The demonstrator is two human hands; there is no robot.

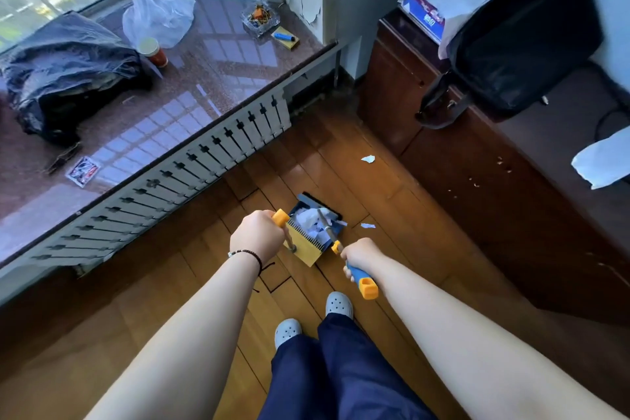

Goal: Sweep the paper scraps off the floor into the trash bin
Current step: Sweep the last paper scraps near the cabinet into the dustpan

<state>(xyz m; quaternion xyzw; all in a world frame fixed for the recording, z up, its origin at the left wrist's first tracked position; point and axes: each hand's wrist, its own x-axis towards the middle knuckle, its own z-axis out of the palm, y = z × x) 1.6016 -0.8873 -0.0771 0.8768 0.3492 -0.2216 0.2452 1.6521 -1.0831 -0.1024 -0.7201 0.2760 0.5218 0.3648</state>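
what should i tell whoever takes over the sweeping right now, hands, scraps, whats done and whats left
Left hand grips the dustpan handle; right hand grips the broom handle.
Dustpan sits on the wooden floor, already holding a heap of white paper scraps.
Left: one scrap just right of the pan, another farther ahead near the cabinet.
No trash bin in view; emptying the pan is still to do.

A single wide-angle view looks from the person's head, forward and steeply down along both forearms to the wooden floor [341,153] and the feet at the bottom edge. The hands sit near, mid-frame. The windowsill [191,92] bends across the upper left, a dark wooden cabinet [477,181] fills the right.
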